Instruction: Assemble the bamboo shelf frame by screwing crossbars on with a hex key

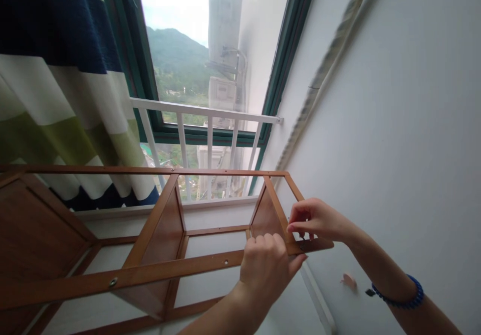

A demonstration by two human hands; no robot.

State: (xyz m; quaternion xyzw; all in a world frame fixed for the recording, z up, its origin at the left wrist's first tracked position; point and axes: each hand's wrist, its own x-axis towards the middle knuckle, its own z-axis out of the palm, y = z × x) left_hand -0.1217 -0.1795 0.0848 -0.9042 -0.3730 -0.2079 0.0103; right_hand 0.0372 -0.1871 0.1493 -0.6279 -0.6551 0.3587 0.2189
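A brown wooden shelf frame (161, 270) lies on its side in front of the window, its rails running left to right. My left hand (266, 267) is closed around the near rail at the frame's right end. My right hand (315, 219) is just above that end, fingers pinched on something small and dark that I cannot make out, right by the corner joint. A blue coiled band (404, 297) sits on my right wrist.
A white wall (394, 149) runs close along the right. A window with a white guard rail (203, 112) is straight ahead. A striped curtain (60, 84) hangs at the left. A small pink object (348, 280) lies low by the wall.
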